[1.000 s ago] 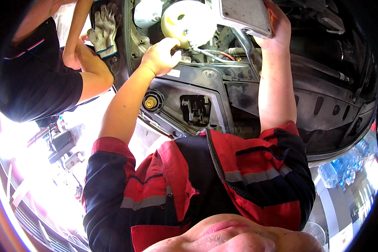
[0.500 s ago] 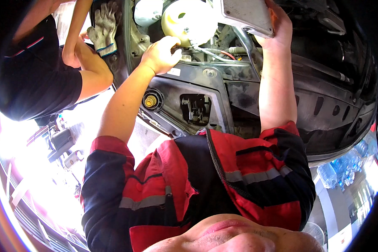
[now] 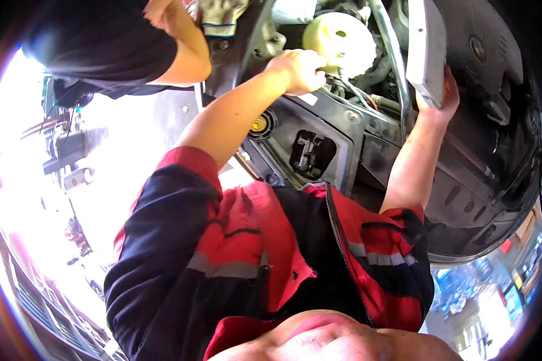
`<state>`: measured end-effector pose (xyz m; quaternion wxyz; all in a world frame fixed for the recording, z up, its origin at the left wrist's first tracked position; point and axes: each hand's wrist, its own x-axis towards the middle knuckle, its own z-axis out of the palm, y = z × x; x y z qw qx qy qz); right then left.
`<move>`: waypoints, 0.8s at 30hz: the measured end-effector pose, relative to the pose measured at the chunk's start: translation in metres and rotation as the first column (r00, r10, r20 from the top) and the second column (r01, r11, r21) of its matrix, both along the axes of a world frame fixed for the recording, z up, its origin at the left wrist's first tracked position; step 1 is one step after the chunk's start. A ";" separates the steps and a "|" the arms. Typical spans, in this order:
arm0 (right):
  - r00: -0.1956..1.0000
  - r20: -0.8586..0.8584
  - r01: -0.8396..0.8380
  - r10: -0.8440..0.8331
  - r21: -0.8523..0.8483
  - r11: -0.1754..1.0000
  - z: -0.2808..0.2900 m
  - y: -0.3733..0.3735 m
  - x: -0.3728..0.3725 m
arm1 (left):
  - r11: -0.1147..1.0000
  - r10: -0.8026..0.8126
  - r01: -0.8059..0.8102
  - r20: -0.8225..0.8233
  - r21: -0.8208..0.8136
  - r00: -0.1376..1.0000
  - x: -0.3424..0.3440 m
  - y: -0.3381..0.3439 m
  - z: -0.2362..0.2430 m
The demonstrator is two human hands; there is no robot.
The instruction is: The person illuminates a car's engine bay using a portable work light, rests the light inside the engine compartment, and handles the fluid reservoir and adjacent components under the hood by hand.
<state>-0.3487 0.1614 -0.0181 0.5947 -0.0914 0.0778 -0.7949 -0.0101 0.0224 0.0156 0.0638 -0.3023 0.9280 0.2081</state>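
My left hand (image 3: 292, 72), fingers curled, is at the lower left of a pale yellow round reservoir (image 3: 331, 37) in the engine bay; whatever is between its fingertips is hidden. Hoses (image 3: 358, 95) run below the reservoir beside that hand. At the right, my right hand (image 3: 439, 102) grips the lower end of a grey rectangular metal-cased unit (image 3: 426, 48), raised almost upright over the bay. A yellow fitting in a black ring (image 3: 260, 125) sits below my left wrist.
A co-worker (image 3: 102, 42) in a dark top leans in at the upper left, near a work glove (image 3: 221, 15) on the bodywork. A dark panel (image 3: 482, 162) covers the right side. Blue plastic bottles (image 3: 457, 283) show at lower right, equipment (image 3: 69, 153) at left.
The view has shifted, so the car and co-worker sit differently in frame. The metal unit in my right hand has turned more upright. My left hand stays beside the reservoir.
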 end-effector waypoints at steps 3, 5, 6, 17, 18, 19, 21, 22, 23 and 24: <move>0.995 -0.011 0.100 -0.099 0.160 0.982 0.026 0.002 0.029 | 0.999 0.013 -0.014 -0.025 -0.046 1.000 0.009 0.003 0.001; 0.977 -0.105 0.205 -0.184 0.254 0.945 0.046 0.011 0.061 | 0.998 0.003 -0.007 -0.078 -0.054 0.997 0.012 0.007 0.006; 0.977 -0.089 0.212 -0.194 0.283 0.935 0.050 0.019 0.073 | 0.999 -0.002 -0.002 -0.087 -0.038 0.996 0.010 0.007 0.011; 0.959 -0.154 0.285 -0.239 0.510 0.812 0.047 0.177 0.165 | 1.000 -0.002 0.015 -0.655 0.013 0.755 0.063 0.046 0.053; 0.953 -0.160 0.302 -0.256 0.509 0.806 0.049 0.189 0.168 | 1.000 0.017 0.003 -0.718 0.026 0.696 0.080 0.054 0.067; 0.934 -0.219 0.357 -0.283 0.510 0.783 0.055 0.193 0.175 | 1.000 -0.006 -0.005 -0.745 -0.012 0.667 0.105 0.059 0.073; 0.954 -0.200 0.286 -0.225 0.377 0.881 0.059 0.208 0.184 | 0.994 0.083 -0.113 -0.731 0.008 0.678 0.150 0.065 0.059; 0.962 -0.192 0.246 -0.193 0.308 0.919 0.062 0.216 0.189 | 0.989 0.108 -0.146 -0.705 0.006 0.701 0.177 0.067 0.059; 0.978 -0.157 0.172 -0.139 0.220 0.960 0.068 0.217 0.197 | 0.977 0.156 -0.213 -0.695 0.005 0.701 0.206 0.064 0.041; 0.985 -0.132 0.136 -0.113 0.184 0.973 0.070 0.217 0.205 | 0.960 0.206 -0.281 -0.686 0.002 0.698 0.233 0.062 0.019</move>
